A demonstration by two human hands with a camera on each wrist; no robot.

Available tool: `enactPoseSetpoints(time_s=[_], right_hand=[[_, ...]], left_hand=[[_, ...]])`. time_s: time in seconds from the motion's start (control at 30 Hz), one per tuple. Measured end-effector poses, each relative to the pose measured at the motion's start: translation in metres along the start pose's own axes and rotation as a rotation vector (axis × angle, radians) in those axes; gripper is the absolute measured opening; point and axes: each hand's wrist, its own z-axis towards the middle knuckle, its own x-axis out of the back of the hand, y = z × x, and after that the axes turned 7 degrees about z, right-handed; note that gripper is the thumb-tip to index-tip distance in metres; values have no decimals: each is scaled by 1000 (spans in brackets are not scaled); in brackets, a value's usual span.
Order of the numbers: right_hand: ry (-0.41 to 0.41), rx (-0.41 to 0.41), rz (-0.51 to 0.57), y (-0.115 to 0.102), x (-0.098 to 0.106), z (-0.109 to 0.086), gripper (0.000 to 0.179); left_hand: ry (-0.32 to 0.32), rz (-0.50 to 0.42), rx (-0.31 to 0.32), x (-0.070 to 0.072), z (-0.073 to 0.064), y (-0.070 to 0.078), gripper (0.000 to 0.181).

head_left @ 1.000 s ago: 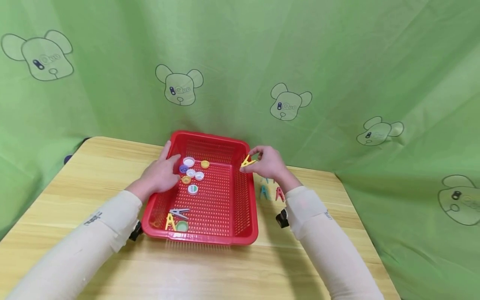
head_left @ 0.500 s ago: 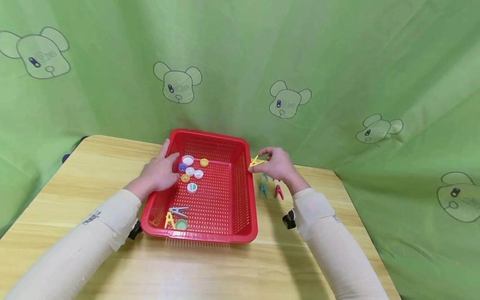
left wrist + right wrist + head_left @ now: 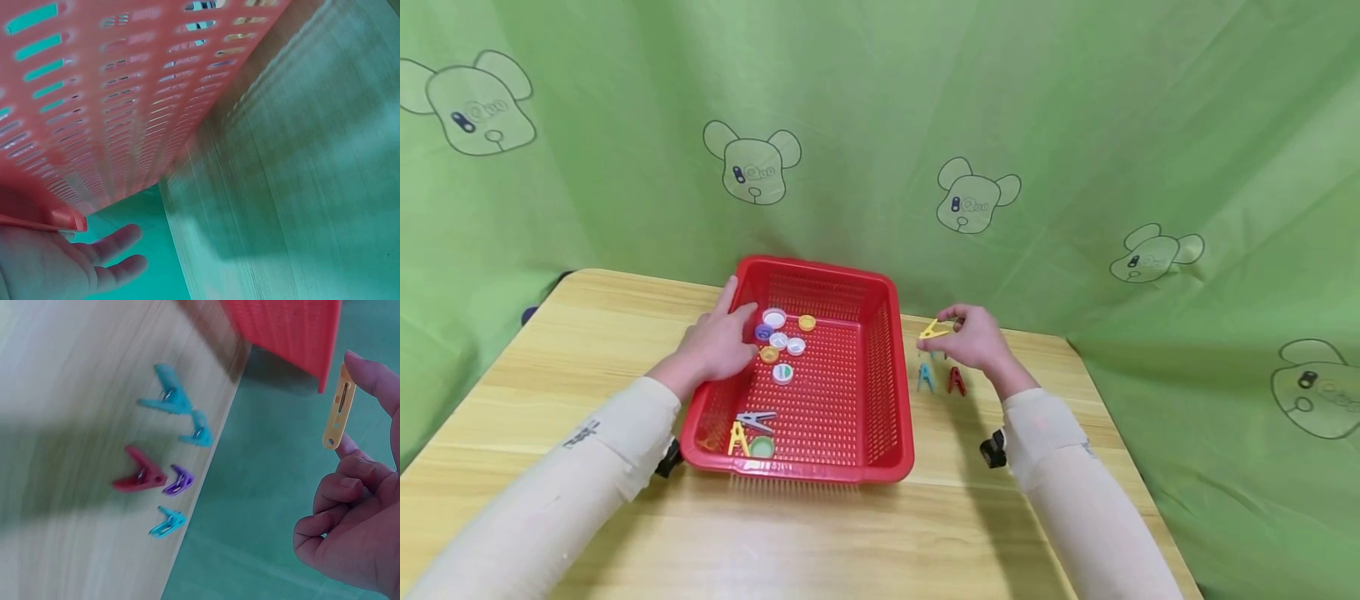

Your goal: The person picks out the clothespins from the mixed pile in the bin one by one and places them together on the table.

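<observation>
My right hand (image 3: 977,337) pinches a yellow clothespin (image 3: 934,330) between thumb and fingertips, beyond the basket's right rim. In the right wrist view the clothespin (image 3: 339,412) appears edge-on, its other fingers curled towards the palm. Below that hand lie a blue clothespin (image 3: 926,377) and a red clothespin (image 3: 957,381). My left hand (image 3: 715,346) rests across the left rim of the red basket (image 3: 797,475), fingers spread. From the left wrist, two straight fingers (image 3: 119,242) show past the rim.
Several bottle caps lie in the basket, including a green cap (image 3: 762,447), beside a grey clothespin (image 3: 756,419) and another yellow clothespin (image 3: 738,438). Smaller teal and purple clothespins (image 3: 179,480) lie near the table's far edge. A green curtain (image 3: 865,125) hangs behind.
My right hand has moved right, carrying the yellow clothespin from above the basket's right rim to over the table beside it. My left hand has stayed on the rim.
</observation>
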Motion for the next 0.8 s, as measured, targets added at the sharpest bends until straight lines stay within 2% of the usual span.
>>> enactPoseSetpoints(time_s=[0.4,0.8], right_hand=[[31,-51,-10,31,7,-6,67],[68,-134,-8,65,10,-12,74]], left_hand=[[-5,-33,12,0,-2,1,73],[4,6,14,0,0,1,73]])
